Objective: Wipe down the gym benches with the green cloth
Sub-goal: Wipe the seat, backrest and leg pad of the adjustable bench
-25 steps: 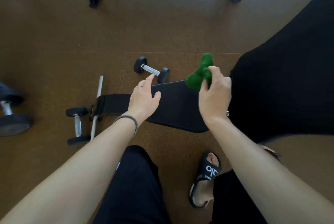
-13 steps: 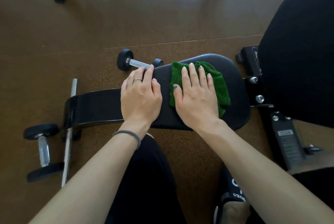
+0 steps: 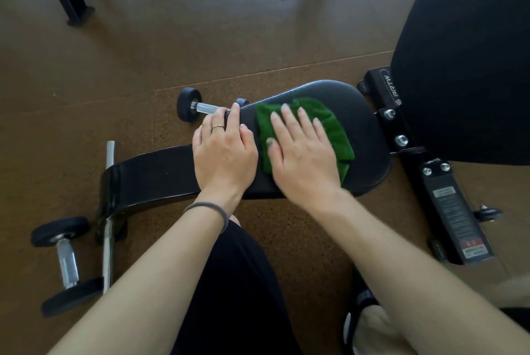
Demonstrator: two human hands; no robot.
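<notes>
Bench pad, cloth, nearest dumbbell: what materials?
Bench pad: looks like black vinyl or leatherette, fine woven-look texture with soft sheen. Green cloth: fuzzy pile, probably terry or microfibre. Dumbbell: shiny metal handle, matte black ends, likely rubber-coated.

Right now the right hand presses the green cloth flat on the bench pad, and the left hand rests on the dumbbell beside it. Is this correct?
Not quite. In the head view the left hand rests on the bench pad, not on the dumbbell. The right hand does press the green cloth flat there.
</notes>
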